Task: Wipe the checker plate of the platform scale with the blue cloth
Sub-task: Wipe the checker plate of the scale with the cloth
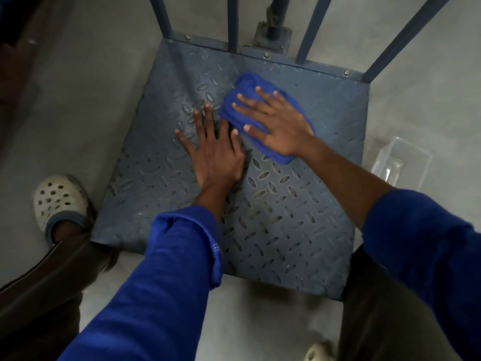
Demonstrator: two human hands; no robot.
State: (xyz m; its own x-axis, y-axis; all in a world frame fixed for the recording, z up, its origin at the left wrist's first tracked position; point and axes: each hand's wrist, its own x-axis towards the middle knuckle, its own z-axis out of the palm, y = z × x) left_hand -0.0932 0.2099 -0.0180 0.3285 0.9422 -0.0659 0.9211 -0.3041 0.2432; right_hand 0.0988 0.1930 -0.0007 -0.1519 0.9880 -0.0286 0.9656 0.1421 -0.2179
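The blue cloth lies bunched on the far middle of the checker plate, short of the rear rail. The right hand presses flat on it, fingers spread and not curled round it, so the cloth is pinned under the palm, not clamped. The left hand rests just beside it, touching the cloth's near-left edge, palm down and fingers splayed on bare metal; it holds nothing and seems to brace the person's weight.

The step in hand looks like the wiping stroke itself, working the far half of the plate. The near half and the 2 side margins carry duller patches between the raised lozenges, so a good part of the job probably remains. The next move calls for steady downward pressure while the cloth is dragged toward the near edge, with the left hand lifted out of the path.

Around the plate stand 4 upright bars at the back, a clear plastic tub on the floor to the right, and a pale clog at the left.
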